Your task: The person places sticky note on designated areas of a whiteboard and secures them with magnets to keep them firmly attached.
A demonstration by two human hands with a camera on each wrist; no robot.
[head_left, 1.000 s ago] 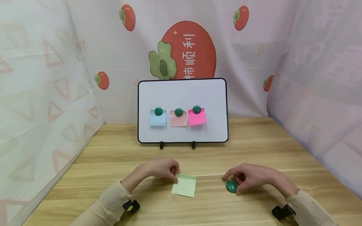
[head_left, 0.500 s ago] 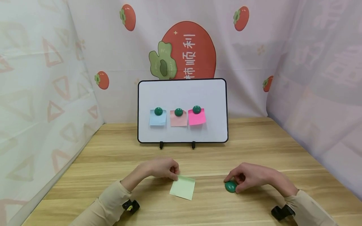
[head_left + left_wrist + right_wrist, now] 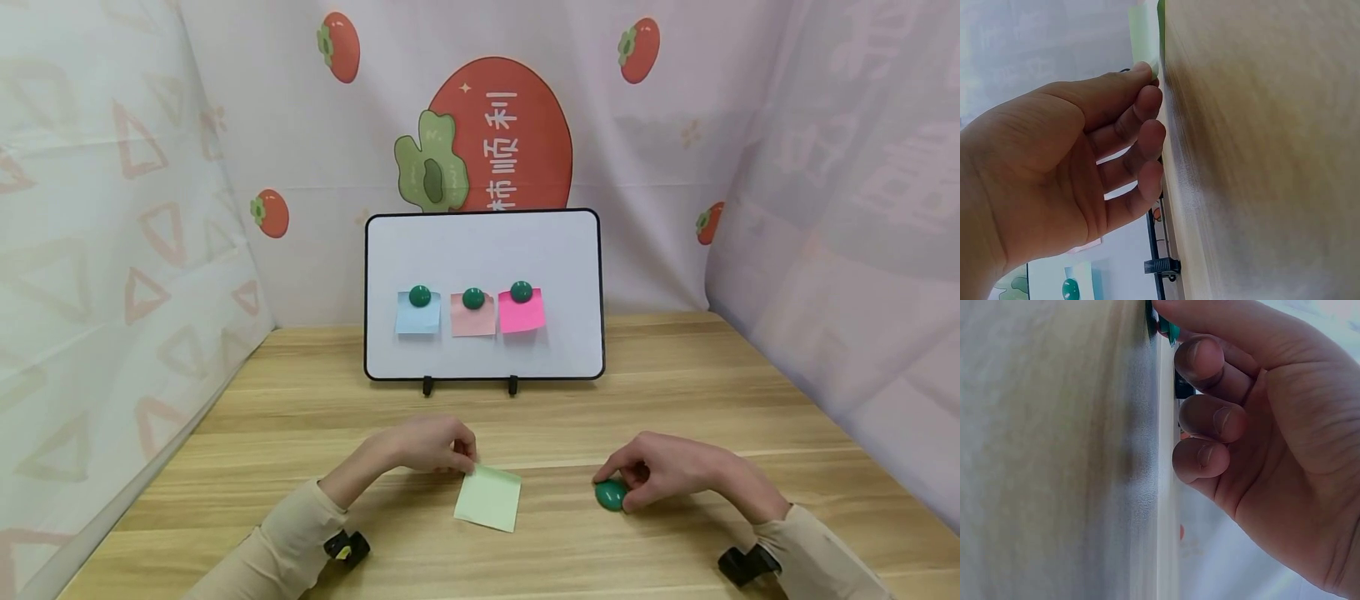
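Note:
My left hand [image 3: 435, 446] pinches the upper left corner of a pale green sticky note [image 3: 488, 500] between thumb and fingertip. In the left wrist view the note [image 3: 1144, 34] rises at the thumb tip, and the other fingers are loosely bent. On the right, my right hand [image 3: 667, 471] grips a round green magnet [image 3: 611, 495] at the tabletop, thumb on one side and index finger on the other. Only a bit of the magnet [image 3: 1169, 330] shows past the thumb in the right wrist view; the remaining fingers are curled.
A whiteboard [image 3: 480, 358] stands on small black feet behind the hands. It bears a blue note [image 3: 417, 319], a light pink note [image 3: 473, 322] and a bright pink note [image 3: 522, 315], each under a green magnet. Printed cloth [image 3: 322, 150] surrounds the wooden table [image 3: 300, 392].
The sticky note has swung and shifted slightly in my left fingers. My right fingers have closed in on the magnet, which has slid a little to the left.

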